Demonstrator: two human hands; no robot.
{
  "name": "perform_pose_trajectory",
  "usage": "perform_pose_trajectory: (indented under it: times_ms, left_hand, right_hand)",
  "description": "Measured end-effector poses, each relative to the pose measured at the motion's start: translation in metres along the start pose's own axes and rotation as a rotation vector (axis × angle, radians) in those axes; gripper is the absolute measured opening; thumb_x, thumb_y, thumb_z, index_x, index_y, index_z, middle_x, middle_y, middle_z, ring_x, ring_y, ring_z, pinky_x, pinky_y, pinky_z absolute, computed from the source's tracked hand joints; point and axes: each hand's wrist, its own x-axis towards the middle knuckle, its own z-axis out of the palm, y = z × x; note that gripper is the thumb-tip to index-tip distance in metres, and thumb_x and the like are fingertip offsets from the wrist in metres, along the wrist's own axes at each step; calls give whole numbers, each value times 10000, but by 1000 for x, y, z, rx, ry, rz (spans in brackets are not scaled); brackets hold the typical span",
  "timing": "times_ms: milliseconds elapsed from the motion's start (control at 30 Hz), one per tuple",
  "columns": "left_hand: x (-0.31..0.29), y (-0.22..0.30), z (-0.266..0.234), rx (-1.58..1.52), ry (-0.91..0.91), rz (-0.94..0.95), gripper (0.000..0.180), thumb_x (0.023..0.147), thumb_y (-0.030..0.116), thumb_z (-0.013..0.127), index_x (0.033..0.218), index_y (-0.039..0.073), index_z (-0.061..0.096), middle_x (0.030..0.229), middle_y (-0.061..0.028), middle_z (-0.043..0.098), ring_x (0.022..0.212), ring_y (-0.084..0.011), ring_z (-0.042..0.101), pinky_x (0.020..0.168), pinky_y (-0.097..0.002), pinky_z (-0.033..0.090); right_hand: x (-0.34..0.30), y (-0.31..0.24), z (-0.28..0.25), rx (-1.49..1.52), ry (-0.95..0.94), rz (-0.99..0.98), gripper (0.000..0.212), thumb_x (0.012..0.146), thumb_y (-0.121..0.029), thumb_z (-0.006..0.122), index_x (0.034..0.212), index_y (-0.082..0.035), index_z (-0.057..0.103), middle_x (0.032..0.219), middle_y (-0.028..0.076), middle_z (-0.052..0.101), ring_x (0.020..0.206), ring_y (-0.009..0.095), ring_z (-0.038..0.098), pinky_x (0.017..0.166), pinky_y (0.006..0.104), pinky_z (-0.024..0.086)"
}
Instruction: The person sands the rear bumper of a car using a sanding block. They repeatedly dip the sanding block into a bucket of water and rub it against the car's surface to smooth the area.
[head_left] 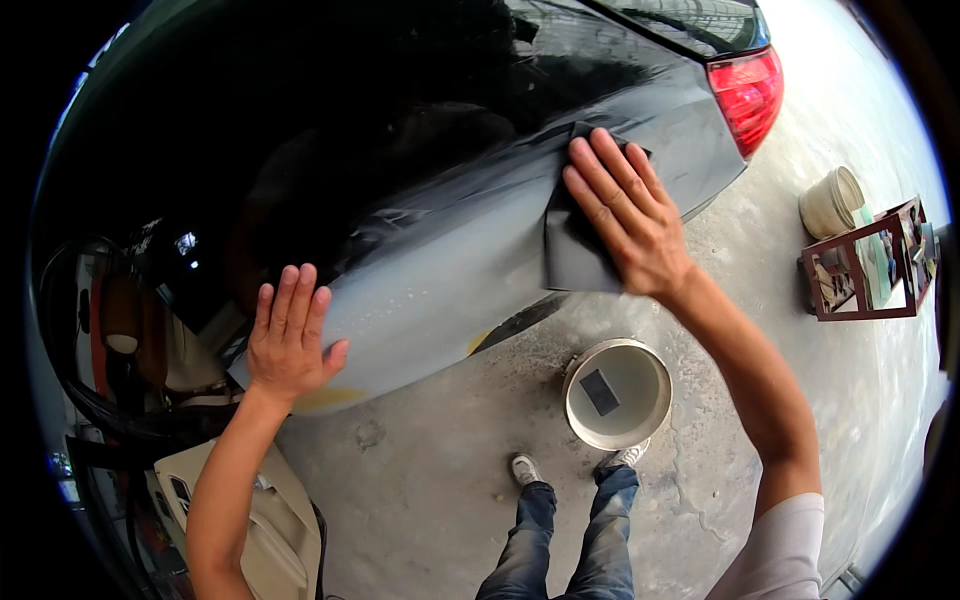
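Observation:
A car's rear side panel (440,270) fills the upper middle, glossy black above and dull sanded grey lower down. My right hand (635,220) presses a dark sheet of sandpaper (578,255) against the grey area, the fingers stretched along it and part of the sheet hidden under the palm. The thumb is out of sight. Further left, my left hand (287,345) rests on the panel beside the door opening, fingers out, thumb apart and nothing held. Small water drops dot the grey surface between the hands. Yellowish patches show along the panel's lower edge.
A round bucket (666,405) stands by my shoes, a dark rectangular piece (599,392) inside it. To the right are another pale bucket (826,208) and a dark red rack (868,316). The red tail light (745,95) is top right; an open beige-lined door (285,535) lies lower left.

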Motion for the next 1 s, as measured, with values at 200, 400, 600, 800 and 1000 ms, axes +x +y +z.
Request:
perform_pose_trajectory:
  times_ms: [200, 400, 600, 800, 1000]
  left_hand:
    - [-4, 8, 12, -38, -36, 6, 732, 1043, 401, 463, 1626, -8, 297, 1651, -266, 356, 1548, -422, 330, 1274, -542, 224]
    - [-2, 3, 0, -47, 3, -8, 750, 1034, 396, 488, 1632, -7, 283, 1660, -229, 363, 1564, -381, 314, 1293, -502, 200]
    - [-9, -2, 14, 76, -68, 33, 769, 1028, 398, 521, 1610, -51, 295, 1659, -269, 338, 1557, -426, 306, 1279, -531, 223]
    - [-5, 1, 1, -40, -19, 9, 778, 1023, 403, 529, 1604, -61, 299, 1654, -291, 330, 1552, -452, 302, 1274, -541, 226]
    - [7, 10, 12, -57, 32, -6, 777, 1009, 388, 543, 1624, -14, 290, 1663, -245, 348, 1565, -396, 307, 1288, -497, 227]
  right_hand:
    - [64, -171, 71, 253, 61, -69, 620, 965, -195, 440, 1548, 16, 459, 1668, 178, 368, 1570, 271, 321, 1302, 438, 216]
    - [8, -39, 19, -31, 66, 32, 629, 947, -254, 542, 1533, -27, 513, 1666, 164, 396, 1585, 315, 300, 1277, 497, 214]
    - [60, -175, 77, 128, 77, -132, 630, 959, -217, 476, 1562, -36, 466, 1641, 151, 429, 1570, 258, 330, 1292, 441, 234]
    - [-6, -68, 36, 7, 90, 99, 607, 927, -183, 559, 1504, 3, 530, 1618, 167, 466, 1567, 301, 339, 1289, 506, 196]
    - [37, -129, 60, 125, -14, -189, 618, 962, -200, 444, 1557, -31, 468, 1684, 123, 368, 1579, 248, 307, 1314, 454, 172]
